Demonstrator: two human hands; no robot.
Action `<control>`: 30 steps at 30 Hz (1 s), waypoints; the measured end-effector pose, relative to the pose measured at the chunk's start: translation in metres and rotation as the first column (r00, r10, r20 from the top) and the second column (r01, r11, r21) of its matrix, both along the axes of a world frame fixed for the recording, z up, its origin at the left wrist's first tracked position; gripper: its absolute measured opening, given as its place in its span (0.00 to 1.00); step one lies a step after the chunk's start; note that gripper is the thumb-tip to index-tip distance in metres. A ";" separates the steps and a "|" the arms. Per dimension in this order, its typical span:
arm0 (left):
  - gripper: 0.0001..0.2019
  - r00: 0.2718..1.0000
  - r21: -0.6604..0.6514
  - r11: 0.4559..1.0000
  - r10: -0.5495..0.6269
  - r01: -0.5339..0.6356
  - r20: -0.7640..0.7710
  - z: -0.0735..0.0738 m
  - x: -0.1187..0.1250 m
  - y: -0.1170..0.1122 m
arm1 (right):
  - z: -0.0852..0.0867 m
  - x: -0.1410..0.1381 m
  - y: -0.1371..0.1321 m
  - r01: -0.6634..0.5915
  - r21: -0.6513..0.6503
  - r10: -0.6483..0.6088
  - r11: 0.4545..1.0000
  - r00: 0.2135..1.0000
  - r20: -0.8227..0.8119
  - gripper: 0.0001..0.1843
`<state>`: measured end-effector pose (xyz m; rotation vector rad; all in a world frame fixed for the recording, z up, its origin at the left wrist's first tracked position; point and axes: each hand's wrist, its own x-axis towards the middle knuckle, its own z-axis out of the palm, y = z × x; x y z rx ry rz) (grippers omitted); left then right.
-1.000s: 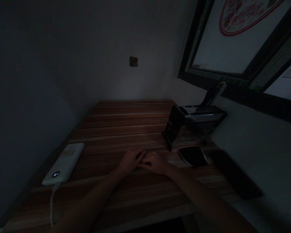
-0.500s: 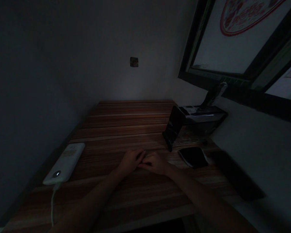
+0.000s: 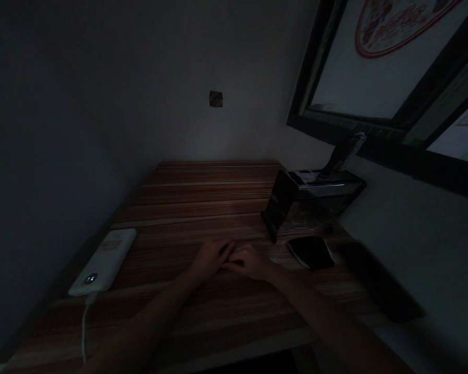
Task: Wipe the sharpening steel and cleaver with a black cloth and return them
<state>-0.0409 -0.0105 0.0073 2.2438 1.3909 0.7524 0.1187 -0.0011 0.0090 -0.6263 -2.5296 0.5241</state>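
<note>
Both hands meet above the striped wooden table [image 3: 214,208], in dim light. My left hand [image 3: 212,257] is closed, its thumb and fingers curled toward the other hand. Against its fingertips, my right hand [image 3: 249,261] is closed too, with thumb and forefinger pinched together. Whatever may be between the fingers is too small and dark to make out. To the right of my right hand lies a dark, flat pouch-like item [image 3: 312,252] with a pale edge.
A white power bank [image 3: 105,259] with a lit display and a plugged-in white cable [image 3: 83,332] lies at left. On the right stands a dark box-like holder [image 3: 320,197] near the wall. A long black object [image 3: 380,280] lies at the right edge. Walls enclose the table.
</note>
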 end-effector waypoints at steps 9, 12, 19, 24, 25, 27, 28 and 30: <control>0.16 1.000 -0.004 1.000 -0.006 0.006 0.008 -0.001 0.000 0.001 | -0.004 0.000 0.001 0.029 0.005 -0.029 1.000 1.000 0.006 0.17; 0.16 1.000 0.013 1.000 -0.003 0.003 0.014 0.000 0.001 0.000 | -0.005 0.000 0.001 0.053 0.010 -0.053 0.999 0.998 0.041 0.18; 0.16 0.996 0.048 0.999 0.009 -0.004 -0.092 0.002 0.001 -0.004 | 0.016 0.014 -0.009 0.067 -0.009 -0.065 0.998 0.990 0.124 0.16; 0.14 0.974 0.137 0.986 -0.066 0.097 -0.215 0.009 0.005 -0.012 | 0.033 0.051 -0.022 0.152 -0.006 -0.149 0.988 0.977 0.155 0.13; 0.14 0.970 0.145 0.982 -0.084 0.119 -0.228 0.012 0.007 -0.014 | 0.036 0.062 -0.024 0.189 -0.018 -0.185 0.982 0.973 0.141 0.13; 0.13 0.968 0.146 0.979 -0.107 0.143 -0.228 0.017 0.010 -0.017 | 0.041 0.087 -0.026 0.274 -0.055 -0.268 0.960 0.959 0.097 0.12; 0.13 0.970 0.142 0.979 -0.111 0.144 -0.216 0.020 0.012 -0.019 | 0.044 0.100 -0.027 0.324 -0.070 -0.320 0.943 0.945 0.065 0.12; 0.12 0.976 0.122 0.982 -0.118 0.141 -0.181 0.026 0.015 -0.020 | 0.051 0.129 -0.027 0.431 -0.085 -0.432 0.898 0.902 0.001 0.12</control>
